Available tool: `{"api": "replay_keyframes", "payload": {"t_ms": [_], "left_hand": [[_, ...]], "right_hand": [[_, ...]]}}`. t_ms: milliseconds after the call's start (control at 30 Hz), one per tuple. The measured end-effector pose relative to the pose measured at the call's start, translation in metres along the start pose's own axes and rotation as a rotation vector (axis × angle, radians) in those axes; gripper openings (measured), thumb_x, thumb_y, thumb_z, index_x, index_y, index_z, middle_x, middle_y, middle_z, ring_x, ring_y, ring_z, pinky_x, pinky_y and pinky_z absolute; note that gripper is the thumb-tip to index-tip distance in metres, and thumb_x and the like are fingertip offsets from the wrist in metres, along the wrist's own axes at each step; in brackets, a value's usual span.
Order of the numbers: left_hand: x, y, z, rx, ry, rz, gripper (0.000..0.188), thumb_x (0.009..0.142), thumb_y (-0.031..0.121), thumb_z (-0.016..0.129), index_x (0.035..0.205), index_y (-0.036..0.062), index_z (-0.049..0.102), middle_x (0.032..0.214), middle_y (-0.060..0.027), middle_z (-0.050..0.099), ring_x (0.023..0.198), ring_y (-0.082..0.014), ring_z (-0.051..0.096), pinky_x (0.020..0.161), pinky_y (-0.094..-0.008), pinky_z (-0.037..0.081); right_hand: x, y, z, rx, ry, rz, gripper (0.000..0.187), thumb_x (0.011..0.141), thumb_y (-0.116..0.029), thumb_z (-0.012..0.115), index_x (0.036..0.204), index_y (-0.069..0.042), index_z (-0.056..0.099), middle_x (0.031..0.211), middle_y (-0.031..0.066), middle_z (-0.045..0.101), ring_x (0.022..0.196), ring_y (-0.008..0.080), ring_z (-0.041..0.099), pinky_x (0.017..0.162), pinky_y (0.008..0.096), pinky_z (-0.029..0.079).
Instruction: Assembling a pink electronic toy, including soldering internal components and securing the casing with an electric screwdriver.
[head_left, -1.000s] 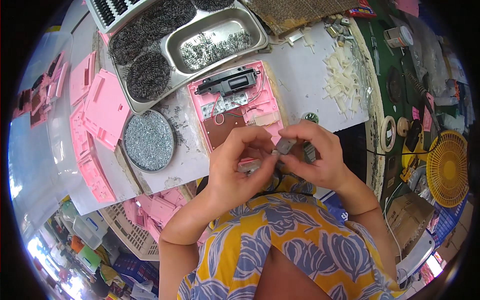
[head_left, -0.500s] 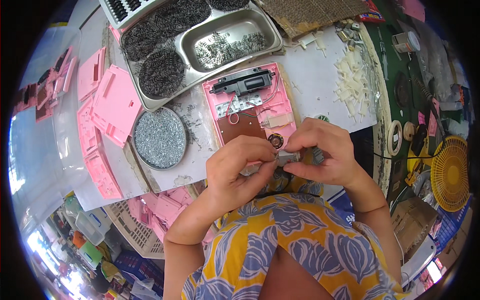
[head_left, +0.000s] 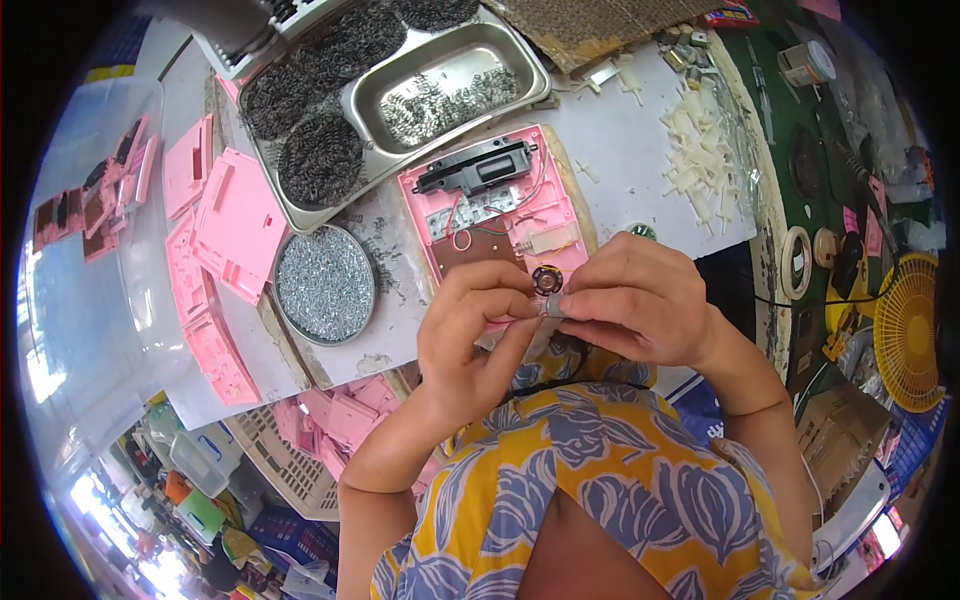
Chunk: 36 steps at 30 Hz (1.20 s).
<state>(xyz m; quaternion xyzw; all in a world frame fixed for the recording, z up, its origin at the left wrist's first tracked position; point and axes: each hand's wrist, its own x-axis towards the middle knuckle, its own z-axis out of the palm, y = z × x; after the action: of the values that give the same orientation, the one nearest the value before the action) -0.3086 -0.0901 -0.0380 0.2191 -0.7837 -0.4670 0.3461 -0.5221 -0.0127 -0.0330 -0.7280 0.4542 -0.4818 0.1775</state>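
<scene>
In front of me lies an open pink plastic case [head_left: 562, 195]. It holds a black plastic mechanism [head_left: 485, 167], a brown board [head_left: 470, 250], thin red and green wires, and a small round dark part [head_left: 547, 280] by its near edge. Over that edge my two hands meet fingertip to fingertip. My right hand [head_left: 645, 300] is closed, with thumb and fingers pinching a small grey piece [head_left: 554, 305]. My left hand [head_left: 470, 325] pinches at the piece's left end; what lies between its fingertips is too small to make out. The case's near edge is partly hidden by my hands.
Metal trays of dark springs [head_left: 320, 160] and bright springs [head_left: 450, 105] stand behind the case. To the left are a round dish of small metal pins or screws [head_left: 325, 285] and pink panels [head_left: 237, 225]. White plastic parts [head_left: 700, 155] are heaped at the right.
My right hand has moved left, and its fingers have closed around the grey piece against my left fingertips. The whole view has shifted slightly.
</scene>
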Motion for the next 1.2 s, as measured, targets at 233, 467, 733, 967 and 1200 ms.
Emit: {"api": "replay_keyframes", "payload": {"t_ms": [233, 467, 733, 967, 1200], "left_hand": [[0.047, -0.019, -0.003, 0.426, 0.000, -0.030, 0.019, 0.083, 0.010, 0.076, 0.100, 0.0041, 0.071, 0.098, -0.0080, 0.060, 0.089, -0.0228, 0.057, 0.080, -0.0366, 0.043], [0.076, -0.025, 0.017, 1.010, -0.109, 0.109, 0.014, 0.077, 0.023, 0.082, 0.078, 0.0118, 0.073, 0.085, -0.0030, 0.054, 0.088, -0.0247, 0.056, 0.084, -0.0444, 0.037], [0.036, -0.038, -0.002, 0.640, 0.081, 0.177, 0.016, 0.073, 0.013, 0.080, 0.085, 0.0121, 0.071, 0.086, -0.0024, 0.056, 0.085, -0.0220, 0.056, 0.084, -0.0396, 0.034], [0.008, -0.052, 0.001, 0.236, 0.383, -0.154, 0.013, 0.077, 0.003, 0.079, 0.087, 0.0072, 0.073, 0.081, -0.0040, 0.060, 0.078, -0.0207, 0.056, 0.078, -0.0333, 0.036], [0.015, -0.051, -0.007, 0.354, 0.327, -0.057, 0.012, 0.077, 0.005, 0.081, 0.086, 0.0074, 0.074, 0.082, -0.0029, 0.059, 0.078, -0.0204, 0.056, 0.078, -0.0342, 0.036]], "right_hand": [[-0.010, 0.010, -0.018, -0.094, 0.074, 0.074, 0.034, 0.071, -0.004, 0.088, 0.101, -0.006, 0.072, 0.093, 0.0095, 0.070, 0.075, 0.0258, 0.066, 0.065, 0.0335, 0.054], [-0.014, 0.015, -0.031, -0.138, 0.145, 0.072, 0.038, 0.071, -0.002, 0.087, 0.107, -0.004, 0.075, 0.094, 0.0100, 0.072, 0.072, 0.0235, 0.065, 0.062, 0.0326, 0.053], [0.001, 0.036, -0.029, -0.134, 0.089, 0.219, 0.031, 0.077, -0.008, 0.085, 0.106, -0.005, 0.075, 0.089, 0.0084, 0.073, 0.072, 0.0235, 0.068, 0.063, 0.0323, 0.054], [0.020, 0.068, -0.005, -0.166, -0.102, 0.276, 0.027, 0.080, -0.018, 0.082, 0.102, -0.006, 0.074, 0.129, 0.0073, 0.067, 0.131, 0.0326, 0.045, 0.104, 0.0440, 0.043], [0.028, 0.062, -0.001, -0.370, -0.159, 0.310, 0.025, 0.078, -0.020, 0.083, 0.099, -0.009, 0.076, 0.138, 0.0084, 0.060, 0.130, 0.0356, 0.042, 0.107, 0.0447, 0.040]]}}
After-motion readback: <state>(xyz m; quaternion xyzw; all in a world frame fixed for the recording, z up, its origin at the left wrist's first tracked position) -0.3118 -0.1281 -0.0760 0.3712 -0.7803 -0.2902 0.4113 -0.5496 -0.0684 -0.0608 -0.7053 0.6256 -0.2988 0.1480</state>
